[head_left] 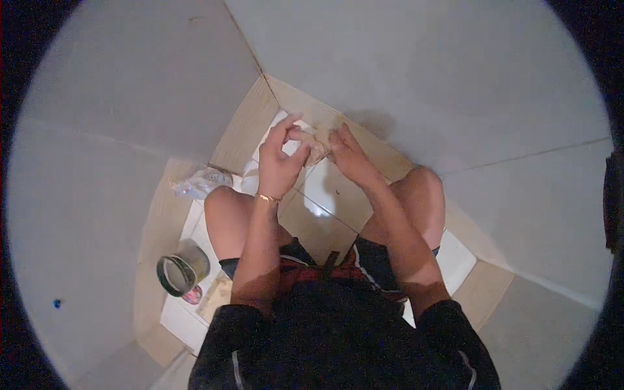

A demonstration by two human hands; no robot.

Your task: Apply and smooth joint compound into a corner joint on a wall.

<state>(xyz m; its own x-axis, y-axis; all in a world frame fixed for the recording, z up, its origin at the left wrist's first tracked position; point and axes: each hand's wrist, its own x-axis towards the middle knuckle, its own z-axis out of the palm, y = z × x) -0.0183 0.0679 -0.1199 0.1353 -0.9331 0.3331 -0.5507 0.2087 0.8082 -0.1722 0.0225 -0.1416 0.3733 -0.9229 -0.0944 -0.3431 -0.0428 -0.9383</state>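
In the corner, in front of my bent knees, both my hands meet at a crumpled beige piece, thin and soft-looking; cloth or paper, I cannot tell which. My left hand has its thumb and curled fingers at the left side of the piece, with the index finger raised. The fingers of my right hand close on its right side, and some of them are hidden behind the hand. A gold-coloured bracelet circles my left wrist.
Grey walls meet above a beige tile skirting and white floor tiles. A clear plastic bag lies by my left knee. Farther back on the left are a tilted dark-rimmed tub, a small pinkish round thing and something pale yellow.
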